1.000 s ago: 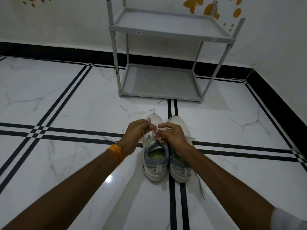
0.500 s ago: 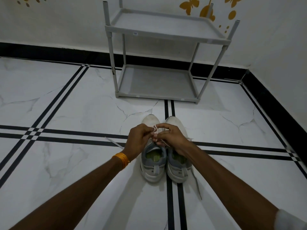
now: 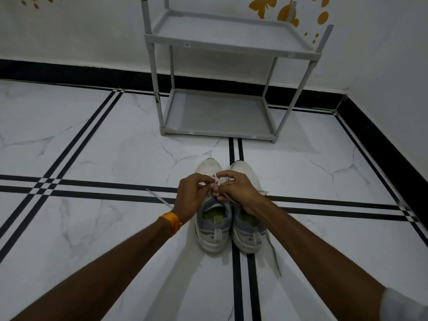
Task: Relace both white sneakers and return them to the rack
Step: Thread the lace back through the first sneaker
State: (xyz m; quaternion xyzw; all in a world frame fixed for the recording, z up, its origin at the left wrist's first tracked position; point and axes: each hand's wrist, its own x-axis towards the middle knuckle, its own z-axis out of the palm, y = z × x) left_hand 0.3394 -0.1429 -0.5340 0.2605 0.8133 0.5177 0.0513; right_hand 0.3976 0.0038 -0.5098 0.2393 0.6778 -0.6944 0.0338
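Two white sneakers stand side by side on the floor, toes toward the rack: the left sneaker (image 3: 212, 230) and the right sneaker (image 3: 247, 235). My left hand (image 3: 191, 193) and my right hand (image 3: 236, 189) meet over the left sneaker's tongue, both pinching its white lace (image 3: 216, 181). One loose lace end (image 3: 159, 199) trails left across the floor. The right sneaker's lace (image 3: 274, 256) lies slack beside its heel. The grey two-shelf rack (image 3: 222, 130) stands bare just beyond the shoes.
White marble floor with black inlay stripes (image 3: 92, 188) all around. A black skirting band (image 3: 69, 70) runs along the back wall and the right wall (image 3: 382, 147). Yellow butterfly decals (image 3: 262, 5) sit on the wall behind the rack.
Both hands have stayed together over the left sneaker, working the lace. A lace end now lies stretched out to the left. The view has shifted slightly.
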